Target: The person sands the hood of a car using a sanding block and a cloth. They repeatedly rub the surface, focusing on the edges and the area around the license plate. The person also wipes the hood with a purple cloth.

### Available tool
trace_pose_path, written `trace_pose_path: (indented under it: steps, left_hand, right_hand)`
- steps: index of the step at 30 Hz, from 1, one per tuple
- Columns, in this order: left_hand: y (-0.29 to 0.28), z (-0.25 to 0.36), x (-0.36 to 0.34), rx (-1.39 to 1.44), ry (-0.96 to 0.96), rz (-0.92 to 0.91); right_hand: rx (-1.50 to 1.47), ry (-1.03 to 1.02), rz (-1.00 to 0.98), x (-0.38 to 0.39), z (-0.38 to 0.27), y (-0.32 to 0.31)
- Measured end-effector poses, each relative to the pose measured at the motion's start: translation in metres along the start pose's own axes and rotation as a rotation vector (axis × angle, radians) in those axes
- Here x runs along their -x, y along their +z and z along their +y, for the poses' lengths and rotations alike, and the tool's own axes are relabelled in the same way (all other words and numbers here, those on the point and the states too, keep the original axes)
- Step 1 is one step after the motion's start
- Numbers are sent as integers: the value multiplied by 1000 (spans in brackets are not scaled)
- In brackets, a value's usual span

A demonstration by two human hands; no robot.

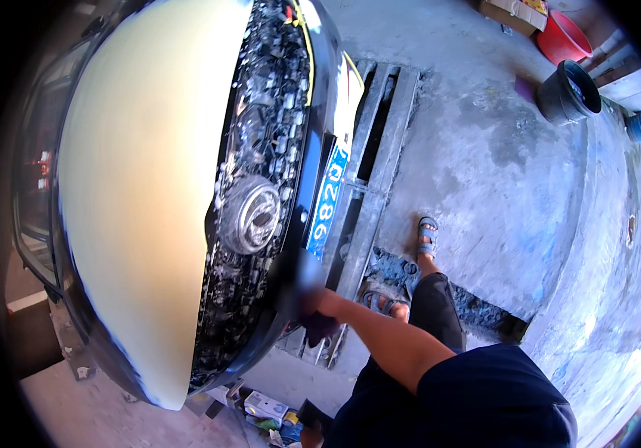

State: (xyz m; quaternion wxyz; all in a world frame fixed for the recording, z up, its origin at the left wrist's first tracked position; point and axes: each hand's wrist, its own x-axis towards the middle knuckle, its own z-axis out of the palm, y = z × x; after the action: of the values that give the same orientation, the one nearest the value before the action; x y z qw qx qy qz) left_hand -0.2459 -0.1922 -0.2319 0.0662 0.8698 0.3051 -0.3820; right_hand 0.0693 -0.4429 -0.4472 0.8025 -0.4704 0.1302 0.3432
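Observation:
My right hand (320, 302) is at the dark front bumper edge (276, 340) of a car, closed on a dark purple cloth (320, 325); a blur covers part of this spot. A small patch of skin at the bottom, likely my left hand (310, 437), is beside a dark object (314, 415); its fingers are unclear. The car has a pale cream hood (130, 187), a black grille (253, 134) with a round chrome emblem (253, 218), and a blue number plate (326, 201) below it.
A metal-framed floor channel (388, 127) runs along the car's front, near my sandalled feet (426, 235). At back right stand a black bucket (563, 97), red basin (559, 37), cardboard box (511, 15) and blue container (638, 127). Assorted items (268, 407) lie at the bottom.

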Motion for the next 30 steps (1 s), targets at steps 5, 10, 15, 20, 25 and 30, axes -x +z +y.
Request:
trace_pose_path:
  steps: [5, 10, 15, 20, 25, 30]
  left_hand:
    - [-64, 138, 11, -28, 198, -21]
    - [-125, 329, 20, 290, 342, -142]
    - [-145, 433, 18, 683, 354, -382]
    - [-140, 478, -7, 958, 124, -499]
    - [-153, 517, -36, 1030, 142, -669]
    - [-148, 543, -56, 617, 282, -589]
  right_hand:
    - [-458, 299, -70, 105, -132, -89]
    - [-530, 252, -164, 133, -196, -158]
    - [-496, 365, -284, 129, -226, -187]
    - [-365, 268, -586, 137, -277, -180]
    - [-370, 393, -596, 119, -301, -208]
    - [-415, 353, 18, 67, -309, -264]
